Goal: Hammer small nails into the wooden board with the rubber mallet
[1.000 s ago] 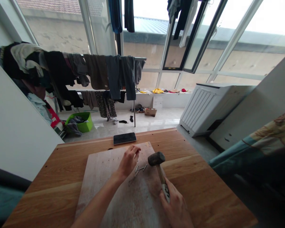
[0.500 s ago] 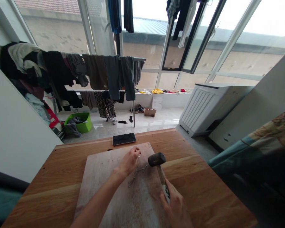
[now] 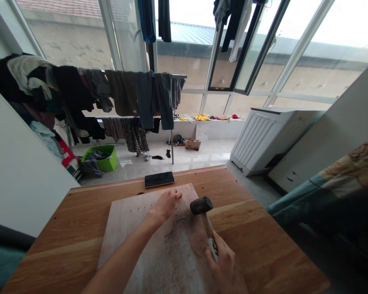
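Observation:
My right hand (image 3: 225, 259) is wrapped round the handle of a rubber mallet (image 3: 201, 205) with a black head and a wooden shaft. The mallet's head is over the right edge of a pale wooden board (image 3: 147, 255). Over the board's upper right part, my left hand (image 3: 168, 203) is closed in a pinch on a nail, mostly hidden by the fingers. Just below this hand, several loose nails (image 3: 171, 233) lie scattered on the board. A row of small dark spots runs across the board left of the hand; whether they are holes or nail heads I cannot tell.
The board lies on a brown wooden table (image 3: 254, 232). A phone (image 3: 159, 179) rests beyond its far edge. Past the table stand a clothes rack with laundry (image 3: 122, 92), a green basin (image 3: 108, 161) and a white cabinet (image 3: 251, 141). A curtain (image 3: 322, 188) hangs at the right.
My left hand has turned slightly and its fingers have closed in more, so the nail shows less. The mallet stays nearly still in my right hand. The view has shifted a little.

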Motion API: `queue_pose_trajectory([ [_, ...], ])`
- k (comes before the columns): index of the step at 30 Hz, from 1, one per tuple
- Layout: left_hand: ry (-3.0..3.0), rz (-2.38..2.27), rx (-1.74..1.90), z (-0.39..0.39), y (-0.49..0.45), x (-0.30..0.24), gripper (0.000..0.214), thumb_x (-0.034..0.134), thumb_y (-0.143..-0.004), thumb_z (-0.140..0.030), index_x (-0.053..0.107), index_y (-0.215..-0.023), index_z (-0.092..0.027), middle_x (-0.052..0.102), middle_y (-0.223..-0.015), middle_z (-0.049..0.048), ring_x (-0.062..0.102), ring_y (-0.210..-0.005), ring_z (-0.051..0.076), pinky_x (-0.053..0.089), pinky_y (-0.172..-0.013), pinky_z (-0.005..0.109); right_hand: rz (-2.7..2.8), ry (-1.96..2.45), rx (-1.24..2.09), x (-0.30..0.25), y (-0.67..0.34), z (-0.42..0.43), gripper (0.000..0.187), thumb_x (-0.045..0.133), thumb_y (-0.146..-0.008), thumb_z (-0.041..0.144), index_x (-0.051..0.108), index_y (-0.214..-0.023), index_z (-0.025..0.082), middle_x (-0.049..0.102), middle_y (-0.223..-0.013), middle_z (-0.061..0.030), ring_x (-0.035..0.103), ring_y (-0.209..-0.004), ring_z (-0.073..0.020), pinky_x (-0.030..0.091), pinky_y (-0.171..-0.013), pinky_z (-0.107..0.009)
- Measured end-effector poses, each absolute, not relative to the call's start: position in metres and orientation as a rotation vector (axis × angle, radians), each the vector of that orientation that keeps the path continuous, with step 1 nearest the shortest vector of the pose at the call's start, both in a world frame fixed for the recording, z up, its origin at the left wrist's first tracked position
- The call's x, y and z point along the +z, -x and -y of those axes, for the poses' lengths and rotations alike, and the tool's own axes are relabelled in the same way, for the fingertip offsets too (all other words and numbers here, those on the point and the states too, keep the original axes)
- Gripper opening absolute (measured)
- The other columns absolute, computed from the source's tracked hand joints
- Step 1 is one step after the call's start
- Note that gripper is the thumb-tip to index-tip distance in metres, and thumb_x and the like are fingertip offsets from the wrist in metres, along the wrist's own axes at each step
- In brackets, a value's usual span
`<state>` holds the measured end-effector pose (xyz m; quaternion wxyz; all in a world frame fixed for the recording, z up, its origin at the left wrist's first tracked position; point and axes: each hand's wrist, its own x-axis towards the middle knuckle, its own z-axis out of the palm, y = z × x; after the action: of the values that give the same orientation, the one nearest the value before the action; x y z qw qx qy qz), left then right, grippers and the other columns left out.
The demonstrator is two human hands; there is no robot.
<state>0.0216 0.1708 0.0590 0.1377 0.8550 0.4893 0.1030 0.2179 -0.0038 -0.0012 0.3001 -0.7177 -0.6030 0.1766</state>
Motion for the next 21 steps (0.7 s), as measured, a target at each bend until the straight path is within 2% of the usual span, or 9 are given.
queue_pose_trajectory([
  [11,-2.495,-1.356,0.339,-0.171,-0.027,0.054,0.025,0.048,-0.095,-0.01,0.07,-0.087,-0.015,0.066,-0.098,0.0108,0.065,-0.091,0.022,0.05,-0.082,0.032,1.601,1.929,0.482,0.0,-0.217,0.002,0.05,0.045,-0.09,0.03,0.064,-0.131,0.011,0.07,-0.128,-0.0162,0.068,-0.115,-0.0278,0.054,-0.095,-0.033],
  [16,-2.424,-1.292,0.5,-0.173,-0.03,0.044,0.015,0.056,-0.092,-0.01,0.07,-0.091,-0.016,0.068,-0.098,0.0073,0.065,-0.093,0.019,0.05,-0.085,0.028,1.636,1.933,0.484,0.0,-0.217,0.003,0.052,0.042,-0.091,0.029,0.063,-0.133,0.007,0.068,-0.131,-0.0188,0.067,-0.117,-0.0284,0.053,-0.097,-0.034],
  [21,-2.293,-1.277,0.733,-0.173,-0.028,0.023,0.014,0.056,-0.091,-0.011,0.068,-0.094,-0.016,0.067,-0.099,0.0065,0.065,-0.093,0.018,0.051,-0.086,0.028,1.577,1.877,0.566,0.002,-0.22,0.003,0.051,0.046,-0.091,0.028,0.059,-0.137,0.013,0.068,-0.131,-0.0156,0.067,-0.119,-0.0269,0.051,-0.1,-0.033],
])
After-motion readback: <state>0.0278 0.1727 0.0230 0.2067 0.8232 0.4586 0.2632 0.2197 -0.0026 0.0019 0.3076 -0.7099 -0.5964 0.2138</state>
